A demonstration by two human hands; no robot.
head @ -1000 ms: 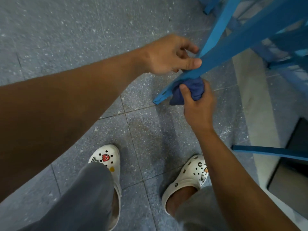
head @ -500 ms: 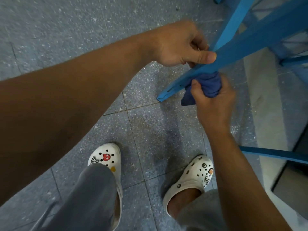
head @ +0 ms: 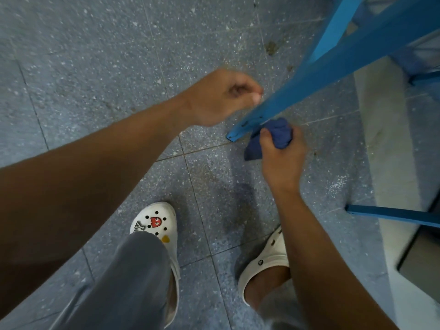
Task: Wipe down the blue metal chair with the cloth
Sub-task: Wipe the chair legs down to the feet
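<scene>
**Blue chair leg unsupported at its tip — slip risk**

Blue metal chair [head: 345, 60] is tilted, one leg slanting down across the upper right, its foot end hanging above the terrazzo floor [head: 95, 67]. Right hand [head: 281, 153] grips a bunched dark-blue cloth [head: 278, 134], fingers curled round it, pressed to the underside of the leg close to the foot. Left hand [head: 223, 96] sits just beside the leg, fingers curled with thumb against them; it is motion-blurred and looks to hold nothing — contact with the leg cannot be confirmed.

Judged risks:
- If the left hand is off the frame, only the cloth hand meets the leg here. A firm push could swing or drop the chair toward the white clogs [head: 157, 234] directly below.
- Cloth is wadded, a loose corner hanging under the hand. It may snag on the leg's end or slip off it, leaving the tip unwiped.
- A second blue bar [head: 392, 214] lies low at right — a shin or trip hazard if the person steps sideways.
</scene>
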